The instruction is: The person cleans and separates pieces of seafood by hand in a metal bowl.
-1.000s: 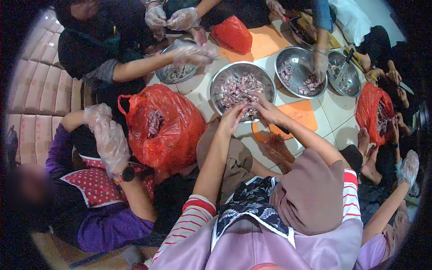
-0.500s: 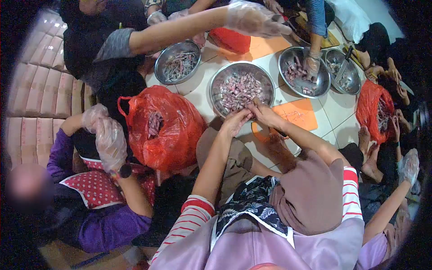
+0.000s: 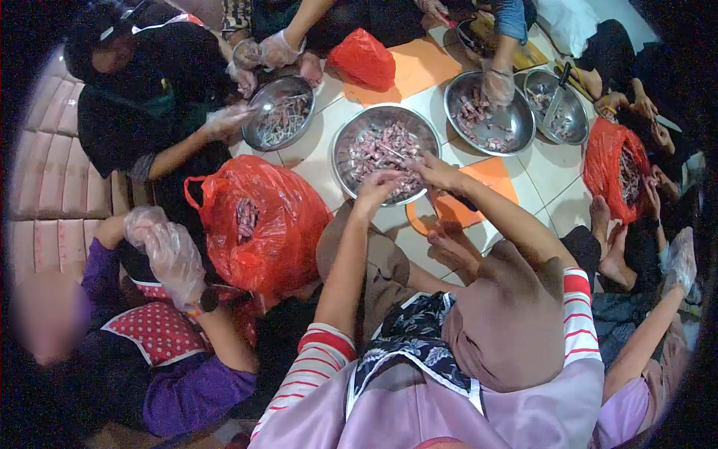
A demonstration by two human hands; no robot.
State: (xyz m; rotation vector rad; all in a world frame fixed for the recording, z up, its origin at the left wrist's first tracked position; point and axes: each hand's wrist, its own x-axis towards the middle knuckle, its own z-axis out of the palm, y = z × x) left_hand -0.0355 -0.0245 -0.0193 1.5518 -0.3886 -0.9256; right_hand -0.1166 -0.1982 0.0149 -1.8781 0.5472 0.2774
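Note:
A steel bowl [image 3: 343, 174] of small pinkish pieces stands in front of me. My left hand [image 3: 380, 188] is at its near rim, fingers drawn together around something too small to make out. Over the bowl's right side, my right hand [image 3: 441, 174] is closed, and a thin pale strip points up-left from its fingers; whether this is a blade is unclear. The two hands are a little apart. Just right of the bowl, an orange sheet [image 3: 490, 176] lies on the tiles, partly behind my right forearm.
A red plastic bag [image 3: 292, 224] of pieces stands at the left. Co-workers' gloved hands are near the left bowl [image 3: 250, 133] and in the right bowl [image 3: 529, 138]. A knife [image 3: 556, 101] rests across another bowl [image 3: 580, 133]. Bare feet and another red bag [image 3: 604, 168] are at the right.
My hands have moved apart, from together at the near rim to over the bowl. A co-worker's gloved arm has drawn back from the top centre toward the left bowl. The view has shifted slightly.

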